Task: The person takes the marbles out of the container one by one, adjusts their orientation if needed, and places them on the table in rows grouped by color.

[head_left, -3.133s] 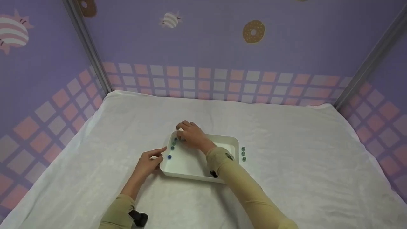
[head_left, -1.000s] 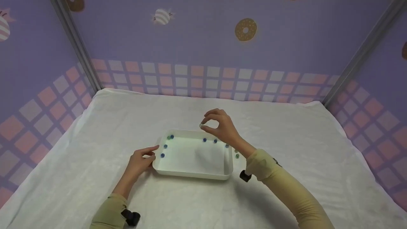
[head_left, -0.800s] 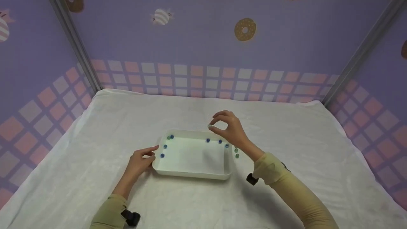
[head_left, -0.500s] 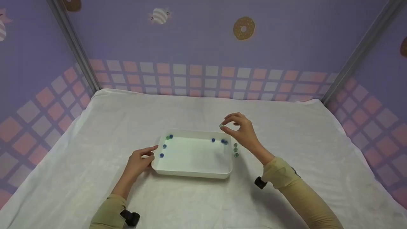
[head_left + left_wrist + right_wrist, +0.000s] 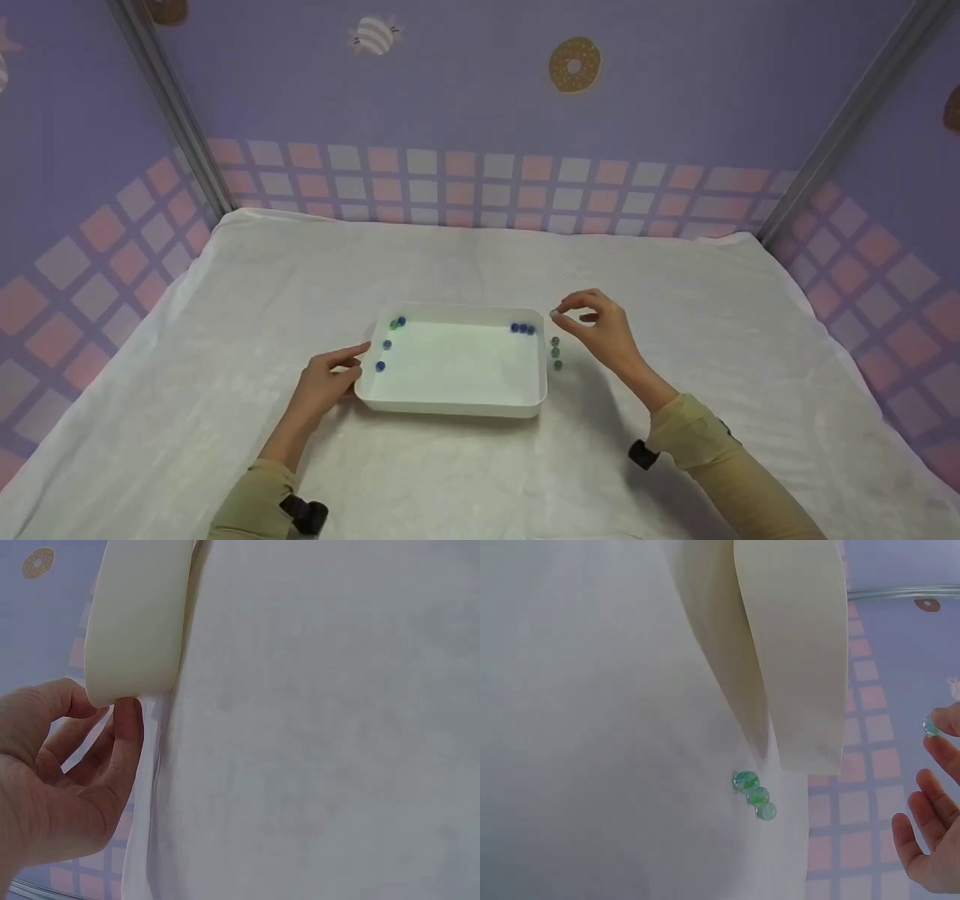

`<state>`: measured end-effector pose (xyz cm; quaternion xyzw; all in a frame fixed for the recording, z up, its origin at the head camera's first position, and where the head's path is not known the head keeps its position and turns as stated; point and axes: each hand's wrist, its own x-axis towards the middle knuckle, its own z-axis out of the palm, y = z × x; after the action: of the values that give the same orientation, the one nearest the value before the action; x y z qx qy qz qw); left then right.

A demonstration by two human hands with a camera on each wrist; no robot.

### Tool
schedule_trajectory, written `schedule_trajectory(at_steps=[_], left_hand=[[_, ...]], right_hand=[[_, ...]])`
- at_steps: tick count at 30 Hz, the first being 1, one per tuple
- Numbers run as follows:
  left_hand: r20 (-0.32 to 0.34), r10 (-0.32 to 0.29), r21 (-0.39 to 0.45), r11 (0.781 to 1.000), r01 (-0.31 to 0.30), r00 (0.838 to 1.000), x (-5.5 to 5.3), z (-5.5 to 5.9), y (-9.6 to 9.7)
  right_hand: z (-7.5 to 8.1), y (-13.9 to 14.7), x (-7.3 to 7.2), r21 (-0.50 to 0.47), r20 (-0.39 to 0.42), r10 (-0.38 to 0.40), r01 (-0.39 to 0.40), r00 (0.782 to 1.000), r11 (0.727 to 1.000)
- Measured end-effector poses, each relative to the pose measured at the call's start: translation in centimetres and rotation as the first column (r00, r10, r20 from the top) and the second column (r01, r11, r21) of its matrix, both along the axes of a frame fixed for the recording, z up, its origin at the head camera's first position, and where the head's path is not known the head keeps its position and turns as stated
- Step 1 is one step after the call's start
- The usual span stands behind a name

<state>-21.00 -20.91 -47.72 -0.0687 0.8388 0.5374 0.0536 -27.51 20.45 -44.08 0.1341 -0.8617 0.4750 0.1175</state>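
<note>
A: In the head view, where was the marble (image 5: 554,315)?

B: Pinched in the right hand (image 5: 606,334), its grip closed to the marble's width between thumb and forefinger. It was outside the tray (image 5: 469,410), near the far right corner.

A: Which relation mattered most?

B: To my mind, the marble against the row of three green marbles (image 5: 556,352) on the surface (image 5: 480,480). Seen from the head, the marble was past the row's far end, nearly in line with it but apart. The right hand was plainly the nearer one; the left hand (image 5: 319,386) was over at the tray's opposite side.

A: Which way did the marble point?

B: No way I could name: it was round, with no long axis. The row had one, near to far, roughly along the tray's right wall.

A: And the left wrist view?

B: No marble showed there. That hand's grip was loosely parted, fingertips touching the tray's outside, wrapped round nothing.

A: The right wrist view?

B: The marble looked greenish between two fingertips, the other fingers spread away from it. It appeared against the patterned backdrop (image 5: 900,652), so I judged it raised off the surface; how high, I couldn't tell. The row sat close together, just beside the tray.
</note>
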Motion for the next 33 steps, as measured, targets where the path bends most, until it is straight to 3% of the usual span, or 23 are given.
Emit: schedule_trajectory(at_steps=[17,33], left_hand=[[0.002,0.031,-0.026,0.999,-0.031,1.000,-0.2,0.0,0.3],[0.004,0.010,-0.030,1.000,-0.010,1.000,-0.2,-0.1,0.2]], right_hand=[[-2.3,2.4,1.4,0.006,0.083,-0.025,0.025,0.996,1.000],[-3.8,2.5,2.8,0.072,0.138,-0.026,0.017,0.990,0.997]])
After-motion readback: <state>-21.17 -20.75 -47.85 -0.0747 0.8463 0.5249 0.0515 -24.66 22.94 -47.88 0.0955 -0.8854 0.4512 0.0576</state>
